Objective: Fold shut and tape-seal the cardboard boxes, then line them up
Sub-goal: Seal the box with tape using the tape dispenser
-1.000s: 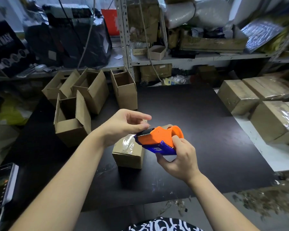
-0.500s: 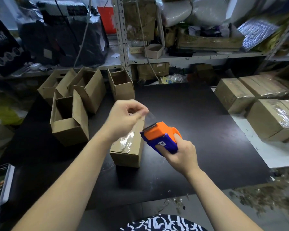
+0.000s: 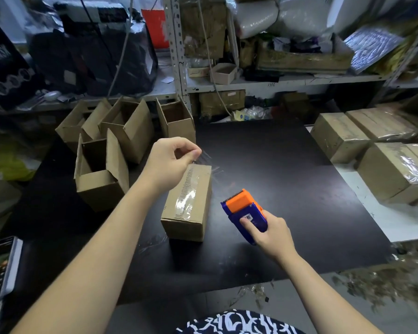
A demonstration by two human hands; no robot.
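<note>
Left hand pulling away from tape dispenser mouth, now pinching clear tape end over far end of closed box. Right hand drawing tape dispenser back and down, off box top to its right. Gap between hands widening.

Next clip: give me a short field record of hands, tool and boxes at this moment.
left hand: pinches clear tape above the far end of the closed box
right hand: grips tape dispenser, right of that box
closed box: on black table, tape strip along its top
open boxes: unsealed, table's far left
</note>
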